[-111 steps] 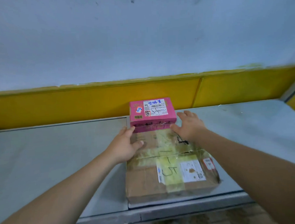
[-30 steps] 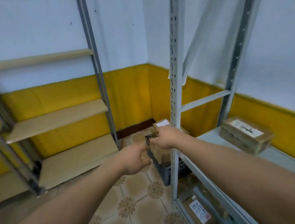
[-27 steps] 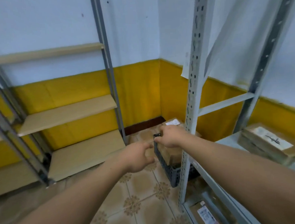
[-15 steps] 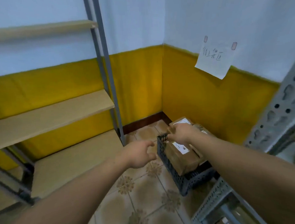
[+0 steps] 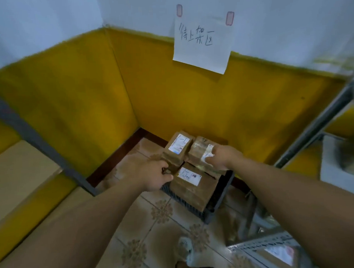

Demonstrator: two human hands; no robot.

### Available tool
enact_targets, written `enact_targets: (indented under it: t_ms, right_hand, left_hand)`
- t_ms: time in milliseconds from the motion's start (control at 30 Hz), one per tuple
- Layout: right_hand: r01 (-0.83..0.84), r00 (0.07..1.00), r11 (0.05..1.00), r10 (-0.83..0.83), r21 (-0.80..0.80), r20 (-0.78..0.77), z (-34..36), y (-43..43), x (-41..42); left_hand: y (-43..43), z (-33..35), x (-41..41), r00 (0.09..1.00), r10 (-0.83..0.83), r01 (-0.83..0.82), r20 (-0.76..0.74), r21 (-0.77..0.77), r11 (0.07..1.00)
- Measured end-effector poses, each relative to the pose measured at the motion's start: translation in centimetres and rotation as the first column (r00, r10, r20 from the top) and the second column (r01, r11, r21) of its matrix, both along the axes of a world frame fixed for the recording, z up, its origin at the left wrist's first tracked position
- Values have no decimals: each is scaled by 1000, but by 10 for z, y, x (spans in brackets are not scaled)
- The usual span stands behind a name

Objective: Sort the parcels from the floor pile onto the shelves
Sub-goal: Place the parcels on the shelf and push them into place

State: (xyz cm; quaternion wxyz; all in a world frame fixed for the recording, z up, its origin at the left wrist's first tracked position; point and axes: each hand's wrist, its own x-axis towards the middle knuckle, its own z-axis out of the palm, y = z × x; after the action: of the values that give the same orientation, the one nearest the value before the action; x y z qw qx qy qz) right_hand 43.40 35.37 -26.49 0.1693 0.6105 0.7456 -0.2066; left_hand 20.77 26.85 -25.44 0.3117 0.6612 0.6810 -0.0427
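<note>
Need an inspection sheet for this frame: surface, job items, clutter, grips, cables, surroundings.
surface: patterned floor tiles; a black crate stands in the corner.
job's things: three cardboard parcels in the crate, labels up: front parcel, rear-left parcel, taped parcel rear-right.
clutter: nothing seen.
grips: left hand, fingers curled at the pile's left edge, hold unclear; right hand grips the taped parcel, fingers on its label.
cables: nothing seen.
surroundings: handwritten paper sign on the wall above; metal shelf upright at right; shelf board at left; shoe at the bottom.
</note>
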Motion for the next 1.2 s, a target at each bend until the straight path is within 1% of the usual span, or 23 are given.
enact_targets:
  t_ms: [100,167,300,400,500,567,633,767,833,900,967,1033,1100,1167,1200]
  right_hand:
    - [84,995,995,-87,-43,-56,-27,39,-2]
    - [158,981,982,-168,-101,-97,-42,56,-2]
    - [271,947,944,-297,-189,-122,-68,77,2]
    - [366,908,895,-403,-256,-114,-84,87,3]
    - [471,852,836,-514,-283,-99,-106,95,4]
    - [555,782,781,-607,-287,-139,-123,98,4]
    - [640,706,712,-693,-288,-144,-141,102,1]
    - [729,605,609,-787,-311,-123,-181,110,-6]
    - [766,540,551,-831,-332,-134,-204,118,-8]
    - [791,490,515,-856,-329,-164,-229,127,-6]
    - [847,422,459,-887,-266,-188,-255,137,-1]
    - [912,311,348,-932,-218,-188,-278,143,3]
    - [930,196,256,-952,-263,-237,-299,145,7]
    - [933,82,187,-942,-308,-324,-312,145,6]
    - [939,39,157,-932,-305,-361,-316,147,5]
  left_hand:
    - [45,-25,-17,999,6,-2,48,-83,997]
    - [71,-40,-28,999,-3,9,38,-147,989]
    - [121,-69,-46,1000,-5,7,14,-207,978]
    - [153,-96,-53,997,-67,58,-26,-278,959]
    - [189,-126,-58,988,-151,136,-23,-316,939]
    - [215,-146,-59,976,-218,205,-2,-341,918]
    - [240,-168,-60,963,-269,262,30,-361,895]
    - [288,-212,-51,943,-325,329,78,-382,863]
    - [307,-230,-41,947,-306,318,94,-386,866]
    - [321,-245,-24,948,-306,316,86,-354,880]
    - [339,-264,-4,954,-252,293,165,-318,902]
    - [359,-284,16,945,-173,253,277,-284,925]
    - [375,-303,37,933,-124,209,338,-228,951]
    - [381,-317,58,930,-106,183,352,-192,964]
    - [382,-322,68,935,-81,160,347,-206,965]
